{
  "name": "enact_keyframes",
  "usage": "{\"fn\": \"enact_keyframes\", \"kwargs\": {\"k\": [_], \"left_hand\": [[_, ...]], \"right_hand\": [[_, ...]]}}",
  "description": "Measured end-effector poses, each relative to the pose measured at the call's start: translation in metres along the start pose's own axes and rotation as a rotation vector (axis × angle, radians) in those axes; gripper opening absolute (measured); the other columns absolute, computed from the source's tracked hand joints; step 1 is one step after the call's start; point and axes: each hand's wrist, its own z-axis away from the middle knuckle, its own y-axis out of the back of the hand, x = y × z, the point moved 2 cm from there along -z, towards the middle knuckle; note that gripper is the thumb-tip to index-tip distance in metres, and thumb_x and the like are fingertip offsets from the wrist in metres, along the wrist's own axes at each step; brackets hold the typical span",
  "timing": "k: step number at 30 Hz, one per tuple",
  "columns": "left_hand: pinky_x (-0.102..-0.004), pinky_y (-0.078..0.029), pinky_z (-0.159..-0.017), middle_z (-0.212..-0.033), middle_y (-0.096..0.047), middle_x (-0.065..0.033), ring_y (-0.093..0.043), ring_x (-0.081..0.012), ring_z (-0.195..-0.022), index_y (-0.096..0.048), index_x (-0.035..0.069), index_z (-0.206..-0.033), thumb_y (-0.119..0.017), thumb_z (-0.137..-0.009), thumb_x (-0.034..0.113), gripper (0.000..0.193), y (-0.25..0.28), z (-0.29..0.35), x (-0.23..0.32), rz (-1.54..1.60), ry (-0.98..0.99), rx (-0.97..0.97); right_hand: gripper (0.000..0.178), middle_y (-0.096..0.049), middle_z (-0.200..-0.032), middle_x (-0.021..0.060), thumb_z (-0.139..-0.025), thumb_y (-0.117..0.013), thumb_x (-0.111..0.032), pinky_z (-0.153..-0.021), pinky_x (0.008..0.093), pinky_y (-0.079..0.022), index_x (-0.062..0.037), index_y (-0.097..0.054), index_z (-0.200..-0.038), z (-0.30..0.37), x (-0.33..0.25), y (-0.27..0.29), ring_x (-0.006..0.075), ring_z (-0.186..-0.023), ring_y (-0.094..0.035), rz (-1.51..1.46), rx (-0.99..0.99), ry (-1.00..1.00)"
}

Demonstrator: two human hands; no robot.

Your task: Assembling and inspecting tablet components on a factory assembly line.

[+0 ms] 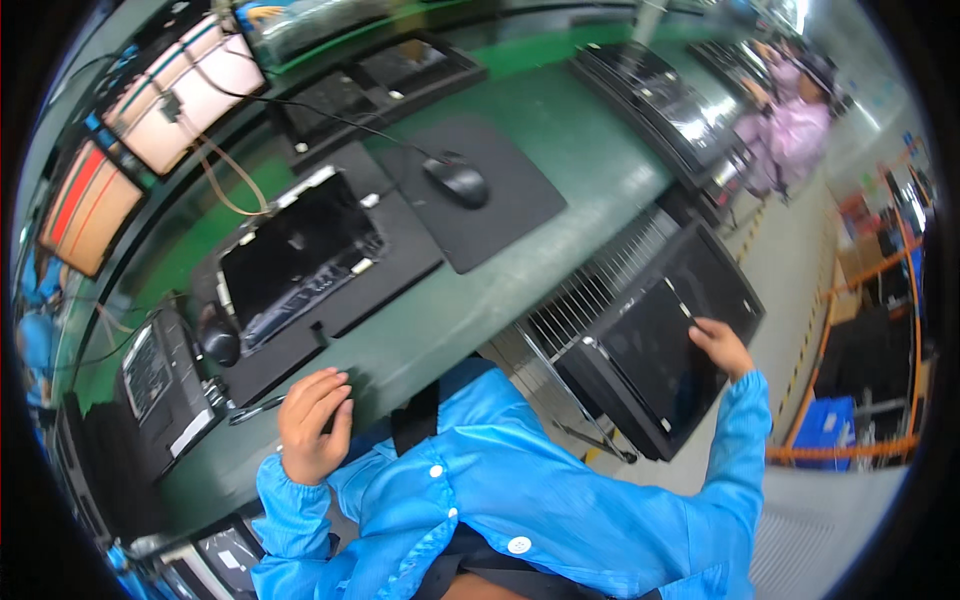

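My left hand (pixel 316 428) hovers at the near edge of the green workbench. Its fingers are half bent, with the thumb apart and nothing in them. A dark pen-like thing (pixel 258 408) lies just beside it. Out to the right, my right hand (pixel 722 347) has its fingertips drawn together at the edge of a black display panel (pixel 650 345). That panel lies in a black tray (pixel 590 375) on a wire rack cart. On the bench, another black display panel (pixel 300 255) with white tabs rests on a dark padded fixture (pixel 400 270).
A black mouse (pixel 457 181) sits on a dark mat (pixel 510 200). Trays of panels (pixel 380 90) stand behind it, and stacked trays (pixel 655 110) at the far right. Two lit monitors (pixel 185 95) are at upper left. A person in pink (pixel 790 125) works beyond the bench.
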Motion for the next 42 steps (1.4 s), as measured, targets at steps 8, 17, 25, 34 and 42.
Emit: {"fn": "enact_keyframes", "kwargs": {"k": [8, 17, 25, 34, 42], "left_hand": [[-0.0412, -0.057, -0.084, -0.101, -0.075, -0.0135, -0.072, -0.0328, -0.097, -0.072, 0.000, -0.097, -0.077, -0.075, -0.005, 0.022, -0.001, 0.014, -0.016, -0.038, 0.102, 0.131], [-0.0409, -0.058, -0.085, -0.102, -0.076, -0.0125, -0.073, -0.0310, -0.099, -0.074, 0.002, -0.102, -0.080, -0.078, 0.004, 0.025, 0.014, 0.034, -0.015, 0.059, 0.146, 0.244], [-0.0374, -0.051, -0.064, -0.079, -0.071, -0.0097, -0.066, -0.0266, -0.070, -0.074, 0.003, -0.089, -0.078, -0.078, 0.001, 0.012, 0.077, 0.111, -0.042, -0.143, 0.451, 0.510], [-0.0285, -0.043, -0.050, -0.068, -0.064, -0.0073, -0.058, -0.0139, -0.055, -0.072, 0.001, -0.084, -0.076, -0.088, 0.005, 0.007, 0.074, 0.127, -0.062, 0.181, 0.736, 0.597], [-0.0294, -0.043, -0.050, -0.065, -0.063, -0.0074, -0.057, -0.0160, -0.053, -0.072, 0.000, -0.083, -0.077, -0.087, 0.005, 0.008, 0.079, 0.123, -0.056, 0.200, 0.675, 0.568]], "right_hand": [[0.040, -0.070, -0.098, 0.0161, -0.088, -0.075, -0.037, -0.080, 0.0477, -0.055, -0.0059, -0.072, -0.114, -0.009, -0.202, -0.102, 0.0387, -0.091, -0.069, 0.762, 0.179, 0.683], [0.031, -0.070, -0.112, 0.0153, -0.087, -0.077, -0.015, -0.089, 0.0418, -0.056, -0.0007, -0.071, -0.114, -0.036, -0.417, -0.298, 0.0338, -0.102, -0.068, 0.152, 0.027, 1.475], [0.043, -0.063, -0.122, 0.0169, -0.085, -0.078, -0.021, -0.095, 0.0460, -0.050, -0.0016, -0.067, -0.121, 0.029, -0.481, -0.440, 0.0362, -0.114, -0.062, 0.118, -0.183, 1.733], [0.056, -0.056, -0.133, 0.0260, -0.088, -0.075, -0.036, -0.106, 0.0528, -0.043, 0.0004, -0.064, -0.129, 0.031, -0.503, -0.521, 0.0442, -0.125, -0.054, 0.209, -0.055, 1.601], [0.053, -0.055, -0.134, 0.0287, -0.089, -0.073, -0.031, -0.106, 0.0537, -0.042, 0.0008, -0.062, -0.130, 0.036, -0.498, -0.522, 0.0454, -0.122, -0.054, 0.275, -0.126, 1.571]]}}
